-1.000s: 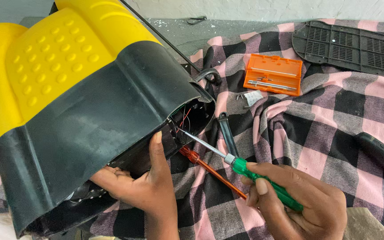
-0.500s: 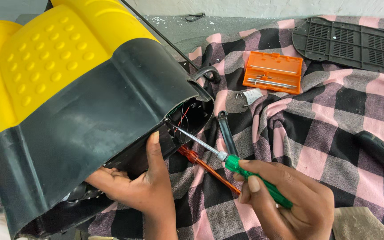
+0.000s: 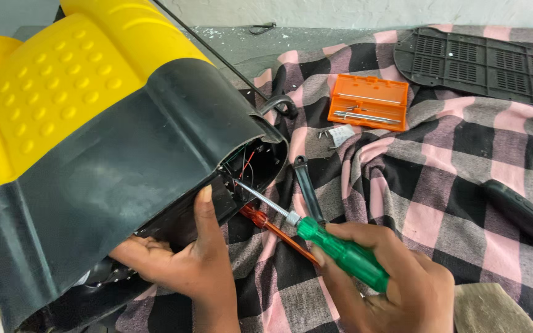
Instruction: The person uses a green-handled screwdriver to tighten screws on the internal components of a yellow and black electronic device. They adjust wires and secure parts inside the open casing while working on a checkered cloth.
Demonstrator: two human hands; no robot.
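The big black and yellow housing (image 3: 106, 154) lies tilted on a pink and black checked cloth (image 3: 439, 160), filling the left of the scene, its open end facing right. Inside that opening (image 3: 251, 169) red and dark wires show, so the inside is already exposed; a black vented panel (image 3: 488, 61) lies apart at the far right, which suggests a cover has come off.

The left hand (image 3: 186, 265) steadies the housing from below at its near edge, thumb pressed up against the rim, its grip closed on that edge. The right hand (image 3: 396, 287) has its grip clamped on the green handle of a screwdriver (image 3: 316, 234), whose metal shaft runs up and left with the tip just inside the opening. Whether the tip sits in a screw I cannot tell.

A red screwdriver (image 3: 276, 231) lies under the green one, a black tool (image 3: 308, 188) just beyond. An open orange tool case (image 3: 368, 102) lies farther off, a black handle (image 3: 522, 209) at the right.

The work inside looks to be under way, not finished.
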